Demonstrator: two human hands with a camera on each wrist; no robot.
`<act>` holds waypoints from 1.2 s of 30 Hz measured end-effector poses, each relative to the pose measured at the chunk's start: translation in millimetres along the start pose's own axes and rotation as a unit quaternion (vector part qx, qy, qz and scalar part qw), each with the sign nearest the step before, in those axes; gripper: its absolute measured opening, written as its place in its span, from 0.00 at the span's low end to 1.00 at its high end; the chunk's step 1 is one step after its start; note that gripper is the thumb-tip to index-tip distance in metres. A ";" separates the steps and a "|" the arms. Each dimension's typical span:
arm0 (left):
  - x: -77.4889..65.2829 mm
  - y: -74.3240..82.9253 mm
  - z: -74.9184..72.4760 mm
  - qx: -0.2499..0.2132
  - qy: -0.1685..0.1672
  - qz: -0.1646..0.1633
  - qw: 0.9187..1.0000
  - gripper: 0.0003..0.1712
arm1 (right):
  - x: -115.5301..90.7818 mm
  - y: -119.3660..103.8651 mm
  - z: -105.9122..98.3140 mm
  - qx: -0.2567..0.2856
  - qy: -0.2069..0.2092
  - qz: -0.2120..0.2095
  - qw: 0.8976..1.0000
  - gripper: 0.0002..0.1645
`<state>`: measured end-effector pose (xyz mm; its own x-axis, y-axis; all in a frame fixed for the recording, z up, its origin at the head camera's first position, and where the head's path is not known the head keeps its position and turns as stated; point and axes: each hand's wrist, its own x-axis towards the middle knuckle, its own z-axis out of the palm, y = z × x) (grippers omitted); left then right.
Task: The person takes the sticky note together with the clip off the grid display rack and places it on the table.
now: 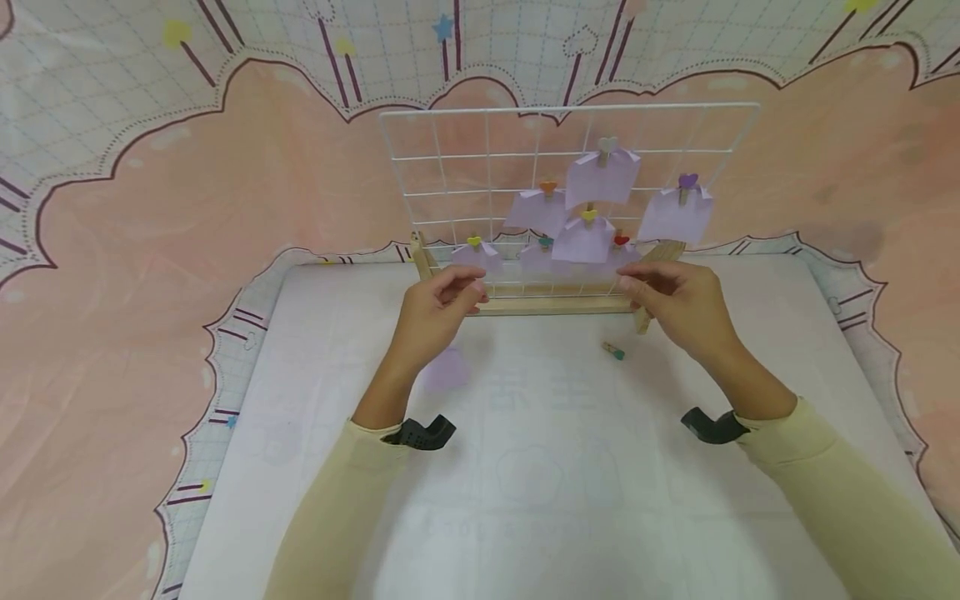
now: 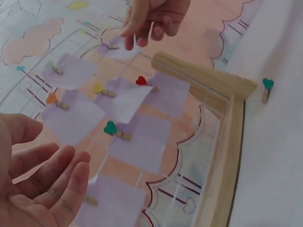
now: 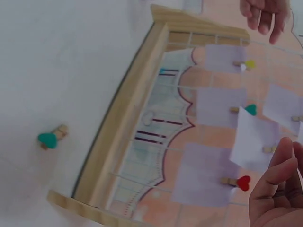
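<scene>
A white wire grid leans back in a wooden stand, and several small purple paper notes hang on it from wooden clips with coloured hearts. My left hand is at the grid's lower left, near the note with a yellow heart clip. Its fingers are loosely bent and nothing shows between them in the left wrist view. At the lower right, my right hand hovers by the stand's side foot and the note with a red heart clip. Its fingers curve loosely, with nothing visible in them.
A loose clip with a green heart lies on the white table in front of the stand. A purple note lies near my left wrist. Patterned pink cloth surrounds the tabletop.
</scene>
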<state>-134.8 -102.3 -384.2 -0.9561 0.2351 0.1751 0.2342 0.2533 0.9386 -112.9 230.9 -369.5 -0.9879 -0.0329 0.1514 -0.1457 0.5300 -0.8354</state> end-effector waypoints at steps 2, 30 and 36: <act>5.2 5.3 4.1 -0.007 -0.005 0.007 1.000 0.15 | 3.1 -5.6 -3.3 -0.002 0.010 -0.011 1.000 0.17; 63.6 56.6 41.2 -0.031 -0.024 0.037 0.999 0.14 | 47.2 -58.6 -29.6 0.028 0.059 -0.082 0.994 0.14; 72.4 63.7 48.7 -0.033 -0.016 0.045 0.998 0.14 | 55.5 -69.1 -30.3 0.024 0.066 -0.069 0.995 0.15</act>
<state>-180.5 -23.4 -326.2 -0.9250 0.2850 0.2514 0.3061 0.1670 0.9372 -156.1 218.1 -287.4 -0.9429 0.0107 0.3328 -0.2857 0.4872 -0.8252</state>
